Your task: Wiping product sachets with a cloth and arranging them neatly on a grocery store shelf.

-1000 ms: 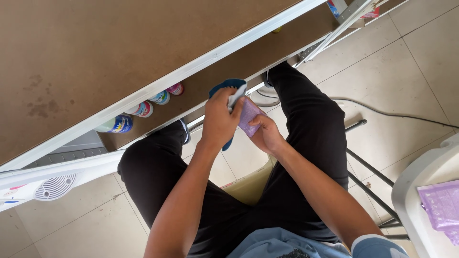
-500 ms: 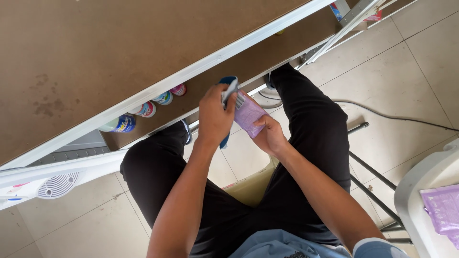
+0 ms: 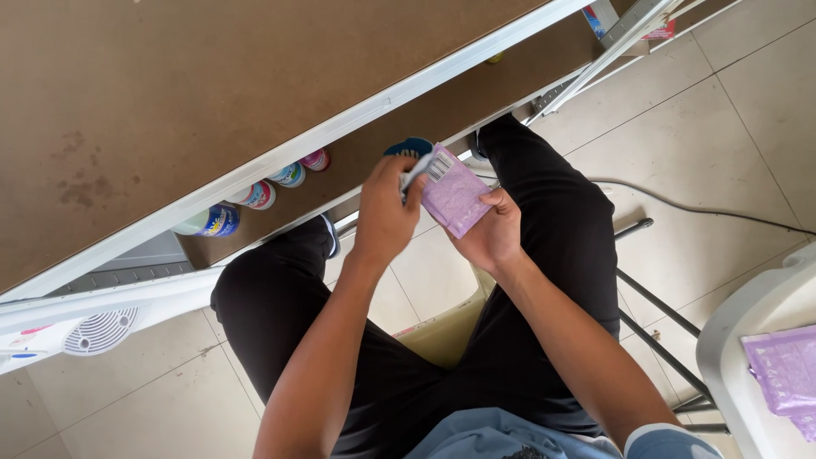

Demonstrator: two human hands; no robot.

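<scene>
I sit on a chair, looking down at my lap. My right hand (image 3: 493,234) holds a small purple packet (image 3: 455,191) by its lower edge. My left hand (image 3: 387,212) is closed on a blue-and-grey tool (image 3: 414,161) whose tip touches the packet's upper left corner. Both hands are raised above my knees, just under the edge of a brown table (image 3: 170,102).
Several small colourful round containers (image 3: 255,200) sit on a shelf under the table. A white tub (image 3: 748,340) at right holds more purple packets (image 3: 786,370). A black cable (image 3: 705,208) lies on the tiled floor. A white fan-like object (image 3: 93,327) is at left.
Both hands have lifted slightly toward the table edge, and the purple packet is now turned more face-up, with the tool's tip at its corner.
</scene>
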